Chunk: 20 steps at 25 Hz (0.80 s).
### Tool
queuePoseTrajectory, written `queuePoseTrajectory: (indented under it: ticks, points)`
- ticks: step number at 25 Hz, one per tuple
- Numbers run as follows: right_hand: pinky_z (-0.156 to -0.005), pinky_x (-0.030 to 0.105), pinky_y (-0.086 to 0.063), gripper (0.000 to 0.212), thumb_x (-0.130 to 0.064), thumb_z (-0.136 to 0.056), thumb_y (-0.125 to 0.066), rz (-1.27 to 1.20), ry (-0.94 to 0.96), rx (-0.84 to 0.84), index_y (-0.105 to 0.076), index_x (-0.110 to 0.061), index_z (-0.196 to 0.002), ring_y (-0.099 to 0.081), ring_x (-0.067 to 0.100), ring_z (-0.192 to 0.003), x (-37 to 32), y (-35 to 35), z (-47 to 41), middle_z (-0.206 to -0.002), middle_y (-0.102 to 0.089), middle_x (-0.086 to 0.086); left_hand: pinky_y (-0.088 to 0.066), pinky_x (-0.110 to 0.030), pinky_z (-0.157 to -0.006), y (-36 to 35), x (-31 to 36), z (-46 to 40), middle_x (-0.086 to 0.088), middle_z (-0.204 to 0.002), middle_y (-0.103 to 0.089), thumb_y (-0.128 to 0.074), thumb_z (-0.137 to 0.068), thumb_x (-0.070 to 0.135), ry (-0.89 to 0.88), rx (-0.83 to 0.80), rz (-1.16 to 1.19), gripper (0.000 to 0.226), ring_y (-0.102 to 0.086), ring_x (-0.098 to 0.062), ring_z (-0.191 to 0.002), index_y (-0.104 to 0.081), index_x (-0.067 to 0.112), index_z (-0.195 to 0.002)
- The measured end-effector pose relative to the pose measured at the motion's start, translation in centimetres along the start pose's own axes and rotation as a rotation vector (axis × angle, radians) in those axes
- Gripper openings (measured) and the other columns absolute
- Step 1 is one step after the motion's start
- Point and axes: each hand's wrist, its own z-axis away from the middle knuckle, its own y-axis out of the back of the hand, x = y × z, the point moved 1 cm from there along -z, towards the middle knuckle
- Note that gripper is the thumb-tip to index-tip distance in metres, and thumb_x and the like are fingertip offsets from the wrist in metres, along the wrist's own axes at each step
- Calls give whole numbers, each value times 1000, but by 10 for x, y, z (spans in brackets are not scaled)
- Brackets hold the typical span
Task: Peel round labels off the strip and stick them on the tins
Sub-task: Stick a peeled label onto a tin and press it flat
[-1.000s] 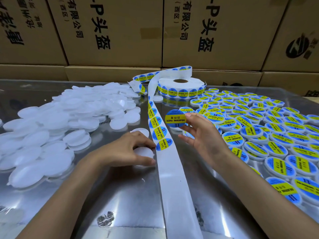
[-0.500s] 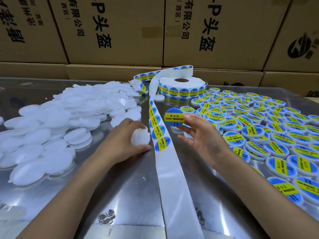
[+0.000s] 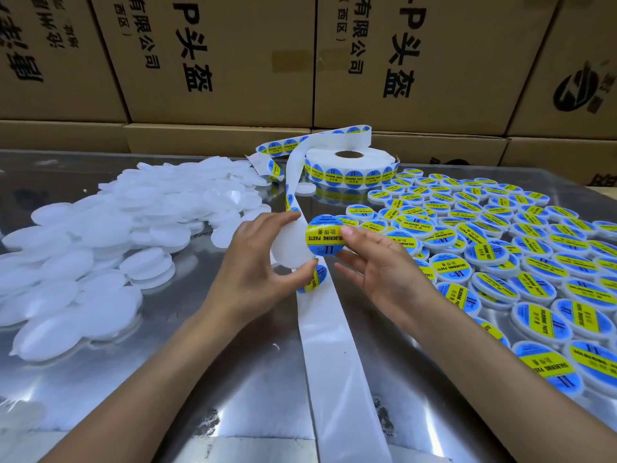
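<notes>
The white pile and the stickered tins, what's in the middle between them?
In the head view, the paper strip runs between the pile of blank tins and the labelled tins.

This looks like a packing or warehouse workroom. Large brown cardboard boxes [image 3: 217, 55] with bold black printed characters are stacked in a wall across the whole top of the frame, right behind a shiny metal table [image 3: 233, 379] that fills the lower part. On that table goods lie in bulk: a heap of plain white tins [image 3: 100, 235] at the left, dozens of tins with blue and yellow labels [image 3: 500, 255] spread at the right, and a big roll of labels [image 3: 350, 168] at the top centre with its white strip [image 3: 334, 345] running down the middle.
</notes>
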Motion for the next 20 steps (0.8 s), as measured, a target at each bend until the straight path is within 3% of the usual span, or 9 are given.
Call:
queuePoseTrajectory:
  ticks: [2,4,9,12,15,20]
  points:
    - [-78,21,-55,31,-25,-80,-65,18,-13,-50,-66,-10,-107,-69,14,-94,1,-5,3,-104,-73,6,-35,-6,-73,-1,4,1,9,-106,-59,-72,-67,41,-10,-31,21,59,-49,9,-88,-60,20,-121]
    - [-80,21,-55,39,-29,-73,-67,32,-23,-75,-67,-9,-107,-70,15,-92,1,-8,5,-103,-73,8,-34,-4,-70,-1,5,2,7,-102,-56,-73,-68,41,-25,-46,23,60,-50,8,-86,-61,21,-123]
    - [-67,18,-55,22,-29,-68,-70,31,-45,-72,-72,-17,-86,-70,8,-72,4,-12,7,-87,-75,3,-44,-14,-82,-8,6,4,2,-107,-55,-81,-71,23,-54,-71,58,72,-54,-3,-95,-50,13,-135]
    - [-64,17,-55,9,-24,-79,-69,46,-58,-43,-75,-19,-76,-70,7,-68,4,-12,7,-82,-75,1,-49,-22,-84,-10,9,4,2,-114,-59,-82,-70,18,-15,-77,181,81,-60,-7,-99,-39,12,-139]
    - [-60,14,-53,19,-23,-85,-66,86,-51,-19,-77,-25,-70,-69,4,-66,2,-10,7,-78,-74,-2,-49,-16,-81,-10,8,4,8,-112,-60,-83,-69,15,-20,-67,247,84,-61,1,-94,-36,11,-138]
    - [-64,13,-53,13,-26,-81,-70,182,-30,13,-77,-27,-71,-70,4,-71,2,-11,9,-81,-75,-2,-49,-14,-77,-10,7,4,10,-110,-62,-84,-68,20,-24,-93,249,89,-61,5,-88,-33,16,-141]
